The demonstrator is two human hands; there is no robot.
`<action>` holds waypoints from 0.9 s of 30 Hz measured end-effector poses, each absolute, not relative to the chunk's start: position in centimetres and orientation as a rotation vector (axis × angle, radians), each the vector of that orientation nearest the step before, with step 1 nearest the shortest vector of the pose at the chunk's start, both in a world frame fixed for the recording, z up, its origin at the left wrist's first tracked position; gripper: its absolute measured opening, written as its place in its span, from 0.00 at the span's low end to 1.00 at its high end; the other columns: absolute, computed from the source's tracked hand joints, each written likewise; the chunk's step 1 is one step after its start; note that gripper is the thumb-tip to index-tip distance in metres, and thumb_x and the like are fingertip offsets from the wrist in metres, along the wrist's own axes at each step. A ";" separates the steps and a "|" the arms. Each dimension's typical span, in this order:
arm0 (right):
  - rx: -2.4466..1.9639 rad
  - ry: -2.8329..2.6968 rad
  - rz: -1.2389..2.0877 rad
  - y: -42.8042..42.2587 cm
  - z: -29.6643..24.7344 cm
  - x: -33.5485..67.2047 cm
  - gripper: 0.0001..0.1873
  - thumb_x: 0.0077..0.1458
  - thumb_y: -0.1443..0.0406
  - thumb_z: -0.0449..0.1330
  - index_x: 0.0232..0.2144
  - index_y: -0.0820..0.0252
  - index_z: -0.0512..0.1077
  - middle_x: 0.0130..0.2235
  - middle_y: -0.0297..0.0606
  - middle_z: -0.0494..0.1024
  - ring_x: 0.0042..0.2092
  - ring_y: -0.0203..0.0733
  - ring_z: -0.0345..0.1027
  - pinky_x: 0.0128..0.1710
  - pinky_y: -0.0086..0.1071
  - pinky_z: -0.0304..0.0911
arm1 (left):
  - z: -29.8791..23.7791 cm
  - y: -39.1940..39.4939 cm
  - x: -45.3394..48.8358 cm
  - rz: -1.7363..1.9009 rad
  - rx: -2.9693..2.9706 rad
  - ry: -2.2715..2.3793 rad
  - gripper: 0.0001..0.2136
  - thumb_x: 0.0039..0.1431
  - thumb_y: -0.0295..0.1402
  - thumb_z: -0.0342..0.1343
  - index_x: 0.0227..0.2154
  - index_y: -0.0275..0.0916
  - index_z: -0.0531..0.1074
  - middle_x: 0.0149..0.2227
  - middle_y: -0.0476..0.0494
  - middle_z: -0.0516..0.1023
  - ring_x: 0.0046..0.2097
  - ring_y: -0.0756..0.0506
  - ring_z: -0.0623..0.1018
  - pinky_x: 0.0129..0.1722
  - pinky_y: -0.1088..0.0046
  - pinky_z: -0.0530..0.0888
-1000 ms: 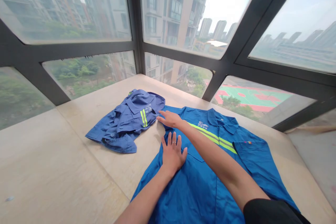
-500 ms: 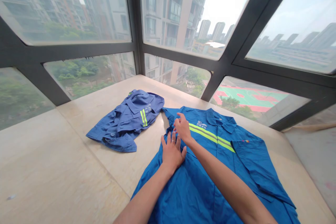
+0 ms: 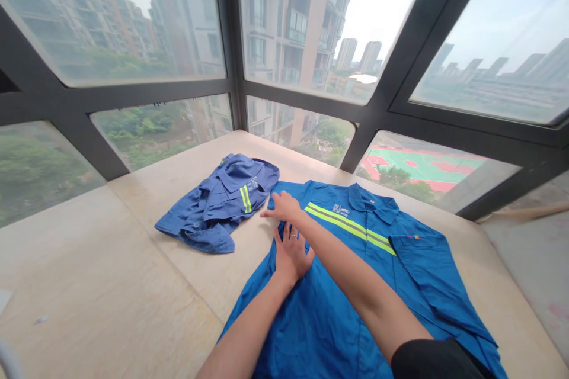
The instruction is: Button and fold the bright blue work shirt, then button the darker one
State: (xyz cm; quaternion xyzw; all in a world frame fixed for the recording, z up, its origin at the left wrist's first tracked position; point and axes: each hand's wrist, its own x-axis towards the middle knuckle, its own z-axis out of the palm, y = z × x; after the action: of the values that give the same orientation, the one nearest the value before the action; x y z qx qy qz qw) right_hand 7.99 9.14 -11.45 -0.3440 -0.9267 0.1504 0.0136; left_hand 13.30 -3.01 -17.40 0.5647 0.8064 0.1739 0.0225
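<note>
A bright blue work shirt (image 3: pixel 338 308) lies front up on the stone ledge, with yellow-green stripes and white lettering across its chest. My left hand (image 3: pixel 292 254), wearing a ring, presses flat on the shirt's left side with fingers spread. Crossing above it, my right hand (image 3: pixel 284 207) is at the outer edge of the left-lying sleeve, fingers apart and pointing left. The hand partly covers this sleeve. The other short sleeve (image 3: pixel 420 254) lies spread at the right. Just left of my hands rests a crumpled, duller blue garment (image 3: pixel 213 204) with similar stripes.
The pale stone ledge (image 3: pixel 111 284) runs to dark window frames (image 3: pixel 306 92) meeting in a corner behind the clothes. A white wall (image 3: pixel 542 260) borders the right. A small pale scrap (image 3: pixel 41 320) lies at the lower left.
My right hand has moved left and slightly down, from the shirt's chest side to the sleeve edge. That sleeve lies flatter and farther left. My left hand stays pressed in place.
</note>
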 end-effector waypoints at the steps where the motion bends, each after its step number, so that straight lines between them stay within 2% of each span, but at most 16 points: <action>1: -1.056 -2.896 0.481 9.2 -11.6 7.7 0.31 0.48 0.47 0.66 0.48 0.59 0.72 0.52 0.51 0.72 0.55 0.57 0.67 0.50 0.44 0.66 | -17.3 -3.0 13.3 0.534 1.755 2.492 0.29 0.64 0.49 0.41 0.64 0.42 0.62 0.66 0.37 0.63 0.70 0.35 0.55 0.70 0.37 0.49; 4: -1.039 -2.790 0.557 9.4 -12.2 7.7 0.12 0.55 0.59 0.61 0.37 0.60 0.76 0.46 0.48 0.76 0.50 0.52 0.70 0.49 0.40 0.64 | -17.0 -3.1 13.4 0.525 1.767 2.490 0.29 0.64 0.48 0.43 0.65 0.45 0.60 0.67 0.38 0.62 0.70 0.34 0.55 0.69 0.36 0.50; 5: -1.040 -2.734 0.585 9.5 -12.3 7.9 0.10 0.58 0.60 0.58 0.35 0.60 0.76 0.45 0.47 0.77 0.49 0.50 0.71 0.49 0.38 0.64 | -17.0 -3.1 13.4 0.524 1.770 2.492 0.30 0.63 0.49 0.44 0.66 0.45 0.59 0.67 0.38 0.61 0.70 0.34 0.54 0.69 0.36 0.51; 10: -1.123 -2.322 0.779 9.9 -12.7 10.1 0.14 0.59 0.61 0.50 0.28 0.60 0.71 0.34 0.39 0.77 0.39 0.40 0.69 0.42 0.31 0.62 | -17.3 -3.0 13.3 0.525 1.741 2.503 0.30 0.64 0.48 0.42 0.66 0.42 0.59 0.67 0.37 0.60 0.70 0.34 0.55 0.69 0.37 0.51; 15: -1.183 -1.878 1.056 9.5 -12.7 12.7 0.11 0.54 0.60 0.45 0.27 0.59 0.62 0.26 0.32 0.66 0.28 0.33 0.59 0.29 0.26 0.60 | -17.7 -2.9 13.3 0.548 1.749 2.504 0.29 0.65 0.50 0.40 0.64 0.43 0.62 0.67 0.36 0.60 0.70 0.33 0.56 0.69 0.36 0.51; 18: -1.121 -1.683 1.179 8.4 -13.4 14.3 0.09 0.50 0.58 0.46 0.26 0.58 0.57 0.26 0.30 0.60 0.29 0.31 0.55 0.29 0.25 0.59 | -17.7 -2.9 13.3 0.555 1.748 2.503 0.29 0.64 0.50 0.41 0.62 0.42 0.64 0.67 0.35 0.60 0.70 0.33 0.55 0.69 0.36 0.51; 22: -1.056 -1.377 1.476 6.7 -14.8 16.0 0.14 0.44 0.55 0.53 0.26 0.57 0.53 0.25 0.27 0.57 0.29 0.31 0.53 0.31 0.26 0.61 | -17.6 -2.9 13.2 0.569 1.759 2.509 0.29 0.64 0.48 0.44 0.64 0.42 0.62 0.66 0.34 0.63 0.70 0.33 0.56 0.69 0.36 0.51; 27: -1.117 -1.197 1.713 6.3 -15.3 17.7 0.15 0.39 0.56 0.56 0.27 0.57 0.57 0.26 0.29 0.65 0.31 0.33 0.62 0.35 0.29 0.65 | -17.6 -2.8 13.4 0.591 1.766 2.529 0.28 0.64 0.48 0.43 0.63 0.43 0.63 0.65 0.36 0.64 0.69 0.35 0.58 0.69 0.37 0.52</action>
State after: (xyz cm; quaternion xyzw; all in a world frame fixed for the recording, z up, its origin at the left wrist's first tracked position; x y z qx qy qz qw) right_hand 17.67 6.29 -15.25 -0.4365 -0.4681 0.6698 0.3765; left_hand 13.40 -2.78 -17.59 0.5623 0.8052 0.1880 0.0004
